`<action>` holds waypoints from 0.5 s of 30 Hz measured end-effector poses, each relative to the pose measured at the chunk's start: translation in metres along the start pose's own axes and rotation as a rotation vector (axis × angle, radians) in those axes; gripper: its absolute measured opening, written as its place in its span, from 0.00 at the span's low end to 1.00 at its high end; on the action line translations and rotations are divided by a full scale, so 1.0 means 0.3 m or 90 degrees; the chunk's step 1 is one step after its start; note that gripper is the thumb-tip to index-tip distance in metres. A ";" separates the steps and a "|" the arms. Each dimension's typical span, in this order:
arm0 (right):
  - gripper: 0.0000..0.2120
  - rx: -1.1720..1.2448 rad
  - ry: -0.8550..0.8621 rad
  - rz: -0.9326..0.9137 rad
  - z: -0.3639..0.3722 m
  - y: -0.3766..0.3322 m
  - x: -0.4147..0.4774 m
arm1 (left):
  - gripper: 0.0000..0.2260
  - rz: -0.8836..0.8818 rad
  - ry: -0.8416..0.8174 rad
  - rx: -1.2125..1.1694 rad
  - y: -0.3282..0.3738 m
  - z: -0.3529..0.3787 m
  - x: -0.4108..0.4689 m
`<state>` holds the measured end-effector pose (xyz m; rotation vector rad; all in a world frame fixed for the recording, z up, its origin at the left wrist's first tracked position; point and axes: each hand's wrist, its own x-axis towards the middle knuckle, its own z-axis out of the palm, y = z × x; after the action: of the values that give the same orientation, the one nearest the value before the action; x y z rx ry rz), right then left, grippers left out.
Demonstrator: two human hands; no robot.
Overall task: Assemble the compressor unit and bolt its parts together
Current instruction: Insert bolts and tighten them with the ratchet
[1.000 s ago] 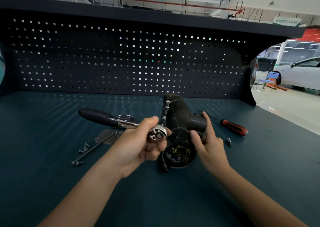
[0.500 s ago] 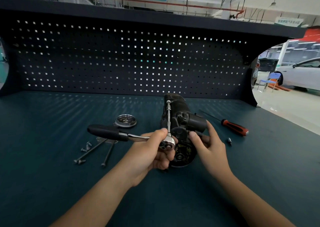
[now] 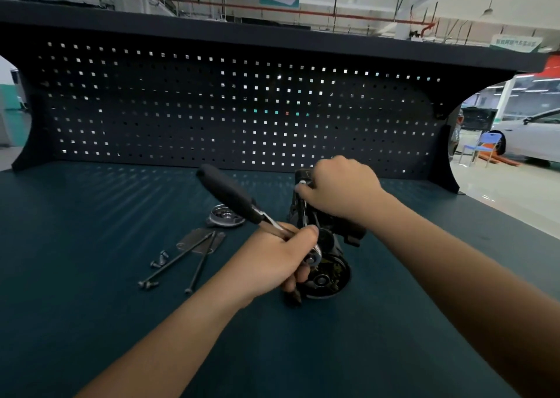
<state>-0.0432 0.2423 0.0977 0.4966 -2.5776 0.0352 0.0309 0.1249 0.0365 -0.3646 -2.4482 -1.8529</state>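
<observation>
Here, nearest you, your left hand [image 3: 272, 261] was curled tightly round the black-handled steel ratchet wrench [image 3: 230, 196] right at its head, likely choking up for control on the bolt, with the handle angled up and away to the left. Just beyond, the black cast compressor body [image 3: 333, 272] lay on the dark teal bench mat [image 3: 91, 276], and your right hand [image 3: 342, 188] was wrapped over its far end, fingers curled, apparently bracing it against the wrench's twist. Farther left, two long dark bolts [image 3: 178, 258] lay loose near a round silver cap [image 3: 225, 215], seemingly waiting their turn.
</observation>
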 end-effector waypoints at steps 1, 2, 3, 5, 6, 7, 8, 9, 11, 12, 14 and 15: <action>0.22 -0.045 -0.033 -0.008 0.001 -0.011 0.026 | 0.18 0.010 0.005 0.033 0.005 -0.003 0.002; 0.22 -0.088 -0.068 -0.008 0.002 -0.021 0.050 | 0.18 0.020 0.010 0.061 0.008 -0.006 0.005; 0.21 -0.124 -0.104 -0.004 0.001 -0.029 0.068 | 0.19 0.028 0.013 0.080 0.010 -0.007 0.006; 0.16 -0.163 -0.178 0.005 -0.005 -0.042 0.096 | 0.19 0.028 0.018 0.073 0.009 -0.006 0.008; 0.13 -0.171 -0.208 0.004 -0.009 -0.048 0.105 | 0.18 0.019 0.017 0.050 0.006 0.000 0.008; 0.11 -0.182 -0.229 -0.003 -0.011 -0.054 0.114 | 0.18 0.004 0.012 0.011 -0.002 0.007 0.005; 0.09 -0.203 -0.240 -0.014 -0.010 -0.058 0.120 | 0.17 -0.019 0.005 -0.049 -0.010 0.018 -0.001; 0.08 -0.227 -0.246 -0.027 -0.008 -0.062 0.123 | 0.16 -0.052 -0.006 -0.131 -0.022 0.026 -0.010; 0.10 -0.253 -0.262 -0.040 -0.005 -0.069 0.125 | 0.18 -0.151 -0.047 -0.345 -0.042 0.033 -0.034; 0.11 -0.254 -0.270 -0.042 -0.003 -0.071 0.128 | 0.20 -0.196 -0.079 -0.443 -0.050 0.032 -0.046; 0.11 -0.244 -0.282 -0.045 -0.002 -0.073 0.134 | 0.21 -0.237 -0.121 -0.567 -0.059 0.028 -0.056; 0.11 -0.228 -0.281 -0.044 -0.003 -0.071 0.135 | 0.22 -0.238 -0.125 -0.588 -0.060 0.026 -0.055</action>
<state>-0.0675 0.2087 0.1169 0.4982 -2.8947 -0.6121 0.0437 0.1252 0.0144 -0.1050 -1.6440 -3.1653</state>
